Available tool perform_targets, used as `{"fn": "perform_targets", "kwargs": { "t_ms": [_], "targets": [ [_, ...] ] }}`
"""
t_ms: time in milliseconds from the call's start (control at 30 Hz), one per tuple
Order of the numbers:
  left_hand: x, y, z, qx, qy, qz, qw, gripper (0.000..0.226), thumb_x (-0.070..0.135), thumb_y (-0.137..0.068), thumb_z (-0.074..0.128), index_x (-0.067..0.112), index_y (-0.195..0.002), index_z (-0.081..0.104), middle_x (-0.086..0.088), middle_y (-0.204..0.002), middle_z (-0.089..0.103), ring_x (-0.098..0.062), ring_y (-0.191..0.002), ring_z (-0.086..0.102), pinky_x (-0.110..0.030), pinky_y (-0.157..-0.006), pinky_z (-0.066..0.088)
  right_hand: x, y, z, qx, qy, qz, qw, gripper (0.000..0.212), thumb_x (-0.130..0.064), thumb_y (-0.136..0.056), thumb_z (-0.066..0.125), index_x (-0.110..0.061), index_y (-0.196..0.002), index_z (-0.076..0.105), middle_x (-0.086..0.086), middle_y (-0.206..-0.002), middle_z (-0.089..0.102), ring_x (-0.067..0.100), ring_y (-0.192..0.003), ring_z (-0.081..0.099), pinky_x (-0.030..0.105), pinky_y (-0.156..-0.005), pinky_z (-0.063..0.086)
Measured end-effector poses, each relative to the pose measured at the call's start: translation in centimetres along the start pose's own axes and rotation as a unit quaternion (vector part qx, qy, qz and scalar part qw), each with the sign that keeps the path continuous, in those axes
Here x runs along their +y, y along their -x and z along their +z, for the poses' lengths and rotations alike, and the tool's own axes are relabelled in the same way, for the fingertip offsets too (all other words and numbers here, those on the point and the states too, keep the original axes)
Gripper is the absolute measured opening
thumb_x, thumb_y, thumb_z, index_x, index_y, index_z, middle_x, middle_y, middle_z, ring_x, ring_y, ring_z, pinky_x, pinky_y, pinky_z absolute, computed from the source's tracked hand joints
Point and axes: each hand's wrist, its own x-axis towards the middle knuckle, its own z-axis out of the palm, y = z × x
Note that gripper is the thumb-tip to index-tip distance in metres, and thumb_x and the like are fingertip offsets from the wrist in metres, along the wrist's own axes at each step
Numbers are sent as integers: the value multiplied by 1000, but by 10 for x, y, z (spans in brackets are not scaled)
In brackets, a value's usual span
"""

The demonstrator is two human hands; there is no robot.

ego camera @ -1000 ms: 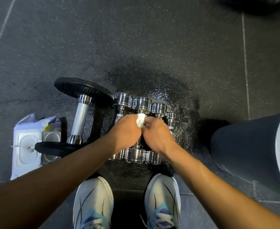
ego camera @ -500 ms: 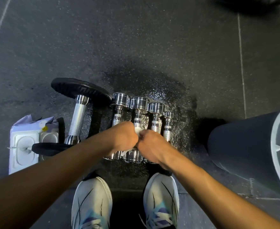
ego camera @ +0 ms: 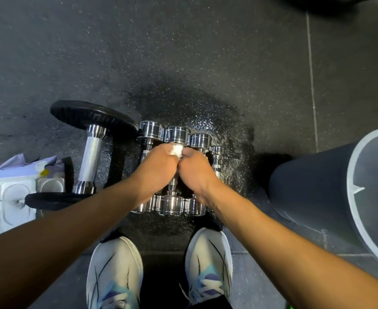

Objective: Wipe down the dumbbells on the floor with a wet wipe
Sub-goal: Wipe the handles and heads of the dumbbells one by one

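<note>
Left hand (ego camera: 155, 168) and right hand (ego camera: 197, 172) pinch wet wipe (ego camera: 177, 150) | shifted up dumbbell (ego camera: 177, 134) toward far head

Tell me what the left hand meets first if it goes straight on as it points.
The left hand would likely meet the right hand, pressed against it around the wet wipe; chrome dumbbells lie beneath, depth unclear.

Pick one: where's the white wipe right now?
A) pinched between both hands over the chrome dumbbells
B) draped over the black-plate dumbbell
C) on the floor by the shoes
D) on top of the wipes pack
A: the wipe shows as a small white wad pinched between the left hand and the right hand, above the row of chrome dumbbells.
</note>
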Motion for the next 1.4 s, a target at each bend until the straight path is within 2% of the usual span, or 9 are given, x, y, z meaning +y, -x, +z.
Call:
{"fn": "perform_targets", "kwargs": {
  "t_ms": [133, 367, 467, 567, 700, 867, 1100, 1300, 1400],
  "targets": [
    [-8, 3, -2, -52, -96, -8, 994, 19, 6, -93, 45, 15, -100, 61, -11, -85, 64, -19, -67, 53, -38, -59, 41, 7, 4, -5, -25, 22, 4, 999, 30, -3, -101, 43, -9, -119, 66, 5, -80, 63, 18, -63, 50, 34, -55, 38],
    [-10, 5, -13, -120, -215, -56, 968, 10, 10, -95, 55, 7, -100, 64, -7, -89, 65, -16, -69, 58, -28, -56, 44, 8, 18, -11, -66, 226, 1, 972, 23, -11, -103, 45, -11, -114, 65, 2, -90, 66, 8, -56, 50, 15, -38, 34],
    [-11, 10, -17, -127, -278, -43, 951, 12, 11, -94, 61, 9, -106, 63, -5, -94, 64, -15, -76, 62, -24, -56, 46, 5, 30, -8, -94, 332, -21, 938, 25, -18, -105, 45, -12, -119, 64, 6, -106, 68, 13, -73, 61, 22, -54, 50],
    [-7, 13, -22, -94, -310, -9, 946, 16, 11, -93, 64, 12, -109, 69, -5, -100, 70, -18, -89, 68, -33, -75, 60, -6, 43, -4, -127, 429, -44, 893, 27, -20, -107, 41, -10, -120, 63, 9, -111, 67, 22, -93, 68, 34, -80, 60],
    [7, 14, -39, -50, -377, -6, 925, 26, 12, -90, 70, 18, -115, 70, -3, -100, 71, -18, -89, 68, -29, -73, 57, -18, 49, -2, -71, 317, -66, 943, 22, -26, -105, 52, -21, -123, 65, 1, -100, 73, 16, -80, 72, 33, -71, 63],
    [8, 10, -58, 114, -441, 72, 888, 29, 11, -95, 58, 14, -124, 62, -8, -96, 65, -23, -80, 60, -33, -66, 46, -20, 31, 2, -31, 176, -145, 973, 51, -14, -103, 54, -29, -151, 44, -7, -135, 64, 13, -105, 70, 37, -87, 62],
    [-16, 8, -49, 109, -447, 108, 881, 34, 14, -100, 54, 6, -133, 49, -10, -107, 66, -25, -86, 63, -29, -65, 38, -16, 15, 14, -7, 196, -199, 960, 52, -6, -102, 53, -31, -147, 45, -13, -108, 62, 1, -73, 64, 10, -54, 50],
    [-15, 3, -70, 123, -383, 123, 907, 27, 20, -90, 72, 15, -115, 62, -3, -99, 68, -19, -86, 58, -35, -71, 48, -6, 13, 20, 17, 148, -233, 961, 47, -3, -100, 56, -32, -137, 57, -7, -126, 62, 7, -107, 63, 27, -97, 56],
    [-12, 0, -81, 131, -356, 134, 916, 31, 22, -83, 78, 20, -110, 63, 0, -98, 65, -17, -86, 56, -32, -69, 43, -6, 13, 16, 67, 142, -234, 959, 43, -1, -101, 54, -22, -137, 61, -10, -127, 60, 3, -110, 59, 10, -102, 45]
  ]
}}
